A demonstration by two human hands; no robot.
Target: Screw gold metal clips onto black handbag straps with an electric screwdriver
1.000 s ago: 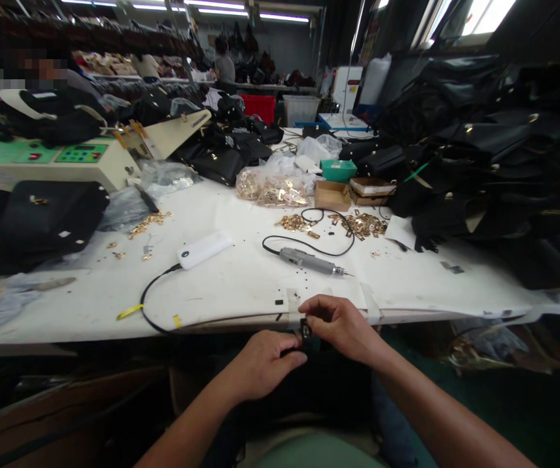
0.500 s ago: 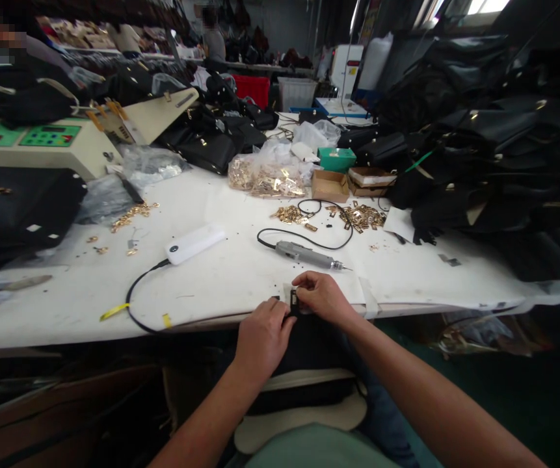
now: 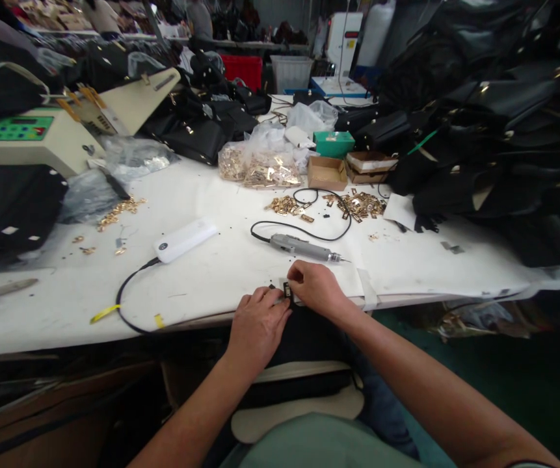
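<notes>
At the front edge of the table, a black leather bag piece (image 3: pixel 309 335) runs from my lap up under both hands. Its end carries a small dark rectangular fitting with a pale middle (image 3: pixel 287 290). The fingers of my left hand (image 3: pixel 257 325) are closed on the black piece, just left of the fitting. On the other side, my right hand (image 3: pixel 316 286) is curled, thumb and index finger pinched together beside the fitting; what lies between those fingertips is hidden. A grey electric screwdriver (image 3: pixel 302 247) lies right behind my right hand, its bit pointing right.
A white power bank (image 3: pixel 185 240) with a black cable lies to the left. Gold metal fittings (image 3: pixel 362 205) are heaped behind the screwdriver, near a bag of fittings (image 3: pixel 260 166) and a cardboard box (image 3: pixel 327 174). Black bags (image 3: pixel 494 149) are piled at right; a machine (image 3: pixel 30 146) stands left.
The view has tilted down slightly. My right fingers have drawn in into a tighter pinch by the fitting. My left hand stays on the black piece, its fingers a little more spread.
</notes>
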